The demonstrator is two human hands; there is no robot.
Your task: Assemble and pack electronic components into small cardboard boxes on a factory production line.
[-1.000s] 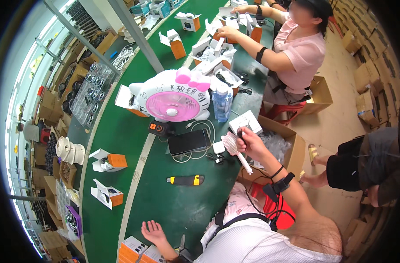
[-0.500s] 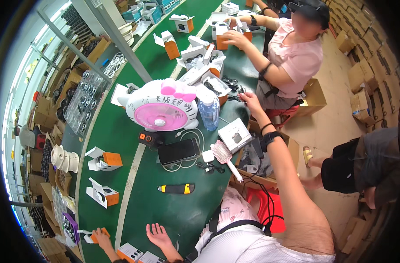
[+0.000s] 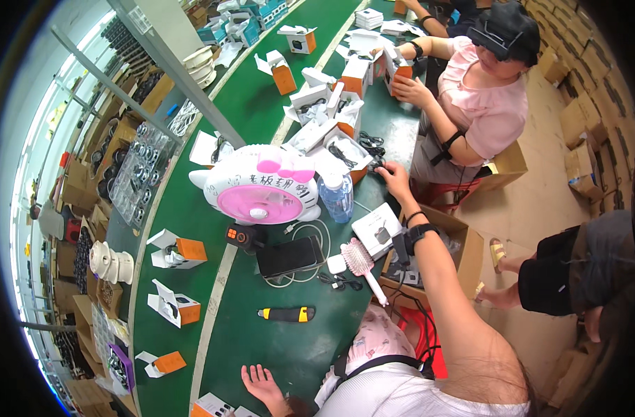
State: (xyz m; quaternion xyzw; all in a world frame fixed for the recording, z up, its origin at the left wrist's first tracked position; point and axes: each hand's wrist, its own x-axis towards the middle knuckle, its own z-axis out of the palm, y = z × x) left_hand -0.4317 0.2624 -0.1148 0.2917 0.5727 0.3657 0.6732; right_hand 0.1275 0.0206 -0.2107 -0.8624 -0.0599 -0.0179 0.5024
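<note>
My right hand (image 3: 396, 179) reaches forward past a clear water bottle (image 3: 336, 197), its fingers closed on a thin black cable (image 3: 380, 169). Just beyond lies a pile of coiled black cables (image 3: 371, 143), beside an open white-and-orange box (image 3: 357, 161) with a cable inside. On the green table at the bottom, my left hand (image 3: 260, 384) rests palm up, fingers apart and holding nothing. Away from it lies a black-and-yellow utility knife (image 3: 287, 315). A white box with a printed picture (image 3: 377, 229) and a pink hairbrush (image 3: 359, 260) are near my right forearm.
A pink-and-white cat-shaped fan (image 3: 262, 187) stands mid-table near a phone (image 3: 289, 257). Open boxes (image 3: 180, 251) line the green belt at left. Across from me a person in pink (image 3: 481, 94) handles a box (image 3: 399, 74). A large carton (image 3: 463, 243) sits beside the table.
My view has shifted slightly. Another person's hand at lower left has withdrawn, leaving a small orange box on the belt. The person in pink now grips a raised box. My left hand remains palm up.
</note>
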